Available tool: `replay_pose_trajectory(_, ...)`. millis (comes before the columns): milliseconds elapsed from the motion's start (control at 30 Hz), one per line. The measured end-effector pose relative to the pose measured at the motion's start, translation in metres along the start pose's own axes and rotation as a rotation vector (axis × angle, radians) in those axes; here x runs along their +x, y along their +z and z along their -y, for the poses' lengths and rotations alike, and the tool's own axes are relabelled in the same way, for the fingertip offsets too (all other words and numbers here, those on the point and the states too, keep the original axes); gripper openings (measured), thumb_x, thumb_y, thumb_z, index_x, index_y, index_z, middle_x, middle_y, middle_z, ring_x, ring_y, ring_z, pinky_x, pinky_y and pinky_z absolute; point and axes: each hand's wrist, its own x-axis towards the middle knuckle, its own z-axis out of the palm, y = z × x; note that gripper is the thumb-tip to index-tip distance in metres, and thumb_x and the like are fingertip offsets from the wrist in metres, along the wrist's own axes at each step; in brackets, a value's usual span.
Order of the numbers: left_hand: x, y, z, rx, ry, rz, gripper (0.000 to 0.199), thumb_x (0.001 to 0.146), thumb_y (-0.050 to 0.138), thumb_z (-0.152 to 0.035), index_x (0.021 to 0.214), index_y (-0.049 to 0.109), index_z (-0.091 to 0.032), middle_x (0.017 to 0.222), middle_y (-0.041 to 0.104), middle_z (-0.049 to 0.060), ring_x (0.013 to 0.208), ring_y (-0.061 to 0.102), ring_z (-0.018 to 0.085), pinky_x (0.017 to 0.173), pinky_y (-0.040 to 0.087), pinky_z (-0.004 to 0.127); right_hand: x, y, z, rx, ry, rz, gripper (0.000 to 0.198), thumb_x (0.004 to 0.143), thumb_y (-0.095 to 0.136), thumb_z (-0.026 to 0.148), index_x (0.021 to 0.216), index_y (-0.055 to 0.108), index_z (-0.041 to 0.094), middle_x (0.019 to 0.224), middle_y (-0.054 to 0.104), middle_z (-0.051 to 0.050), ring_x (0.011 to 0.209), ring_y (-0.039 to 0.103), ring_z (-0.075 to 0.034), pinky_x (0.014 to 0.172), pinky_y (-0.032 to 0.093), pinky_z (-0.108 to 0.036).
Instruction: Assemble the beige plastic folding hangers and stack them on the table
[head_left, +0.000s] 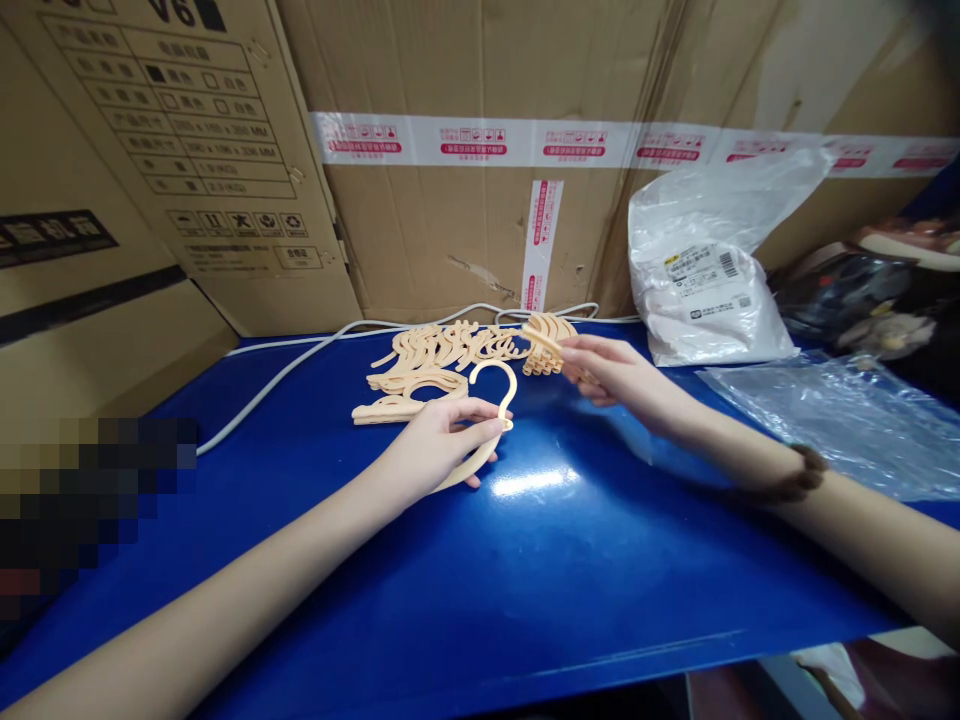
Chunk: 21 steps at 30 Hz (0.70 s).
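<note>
My left hand (450, 440) is closed on a cream plastic hanger part (508, 385), made of a hook with a curved arm running down from it. The hook stands up above my thumb, and my fingers cover some of the arm. My right hand (611, 368) pinches a slim curved hanger arm (541, 340) of the same colour, just above a stack of curved pieces (559, 325). Behind my left hand lie a pile of loose hooks (442, 345) and a stack of flat hanger arms (409, 388).
The parts lie on a blue table (525, 580). Tall cardboard boxes (465, 220) wall off its back and left. A white cable (277, 375) runs along the rear. At the right are a white plastic bag (705, 270) and a clear plastic sheet (847, 420).
</note>
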Motion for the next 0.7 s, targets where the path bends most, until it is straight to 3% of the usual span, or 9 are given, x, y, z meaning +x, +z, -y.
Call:
replay_pose_trajectory(100, 0.002, -0.001, 0.002, -0.005, 0.013, 0.003, 0.012, 0.088, 0.057, -0.016, 0.097, 0.062, -0.012, 0.085, 0.065, 0.005, 0.060, 0.061, 0.010, 0.039, 0.050, 0.016, -0.011, 0.007, -0.004, -0.222, -0.166, 0.158, 0.024, 0.090, 0.049, 0.038, 0.085, 0.057, 0.017, 0.066, 0.045, 0.003, 0.051, 0.036, -0.007, 0.044, 0.026, -0.021)
replay_pose_trajectory(233, 0.002, -0.001, 0.002, -0.019, -0.002, 0.009, 0.012, 0.089, 0.054, -0.016, 0.099, 0.061, -0.012, 0.089, 0.067, 0.006, 0.057, 0.061, 0.009, 0.039, 0.049, 0.016, -0.023, 0.011, 0.000, -0.418, -0.288, 0.208, 0.027, 0.093, 0.045, 0.037, 0.100, 0.061, 0.015, 0.073, 0.052, 0.001, 0.062, 0.044, -0.011, 0.054, 0.034, -0.023)
replay_pose_trajectory(500, 0.004, -0.003, 0.005, -0.052, 0.010, 0.021, 0.010, 0.086, 0.057, -0.017, 0.093, 0.063, -0.012, 0.086, 0.067, 0.005, 0.057, 0.062, 0.010, 0.038, 0.049, 0.017, -0.032, 0.016, -0.002, -0.237, -0.317, 0.288, 0.009, 0.090, 0.050, 0.023, 0.098, 0.050, 0.019, 0.081, 0.056, 0.001, 0.072, 0.051, -0.012, 0.064, 0.040, -0.024)
replay_pose_trajectory(700, 0.004, -0.002, 0.004, -0.094, -0.017, 0.011, 0.009, 0.082, 0.063, -0.022, 0.085, 0.065, -0.013, 0.082, 0.067, 0.004, 0.056, 0.062, 0.011, 0.040, 0.050, 0.017, -0.031, 0.017, 0.002, -0.387, -0.288, 0.261, 0.026, 0.095, 0.046, 0.039, 0.101, 0.060, 0.018, 0.066, 0.052, 0.004, 0.061, 0.048, -0.010, 0.058, 0.035, -0.023)
